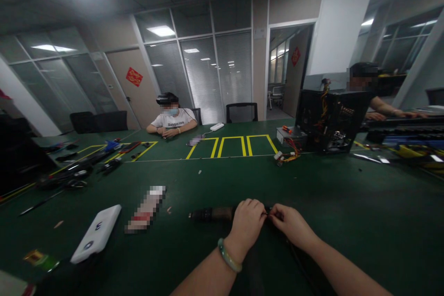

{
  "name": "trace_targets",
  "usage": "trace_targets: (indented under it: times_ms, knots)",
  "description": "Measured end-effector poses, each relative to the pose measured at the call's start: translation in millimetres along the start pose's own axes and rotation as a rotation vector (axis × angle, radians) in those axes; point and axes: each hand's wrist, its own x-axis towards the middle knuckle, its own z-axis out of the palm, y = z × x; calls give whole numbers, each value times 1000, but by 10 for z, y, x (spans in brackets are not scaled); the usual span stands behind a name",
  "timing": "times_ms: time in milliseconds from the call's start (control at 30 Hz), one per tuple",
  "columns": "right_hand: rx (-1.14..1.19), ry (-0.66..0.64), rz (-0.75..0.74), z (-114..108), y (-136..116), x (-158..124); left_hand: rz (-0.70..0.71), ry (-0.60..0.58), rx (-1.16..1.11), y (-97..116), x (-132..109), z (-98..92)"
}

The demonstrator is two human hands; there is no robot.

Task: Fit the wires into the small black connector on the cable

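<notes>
Along the near edge of the green worktop (222,185), both hands sit close together at centre, fingers curled inward, not spread. The left hand (247,226), a pale jade bangle (228,255) on its wrist, meets the right hand (290,226) at the fingertips. Both pinch a thin dark cable (268,211), though the fingers hide the exact grip. A dark cylindrical sleeve (212,214) with a brown band lies directly left of the hands, its long axis running roughly left to right along the near edge. Its right end passes out of sight behind the left hand, which is the nearer hand. Toward the near left corner lie a white rounded case (96,233) and a pixelated packet (145,208). At the far edge, yellow tape outlines (232,145) mark the worktop, a seated person (173,118) wears a headset, and a second person (362,78) stands beyond a black computer case (331,120) with its coloured wiring exposed
</notes>
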Motion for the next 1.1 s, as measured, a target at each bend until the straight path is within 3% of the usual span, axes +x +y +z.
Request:
trace_targets:
  times_ms: [1100]
  knots:
    - [5,8,-29,30,70,29,26,-5,-62,-37,-26,-15]
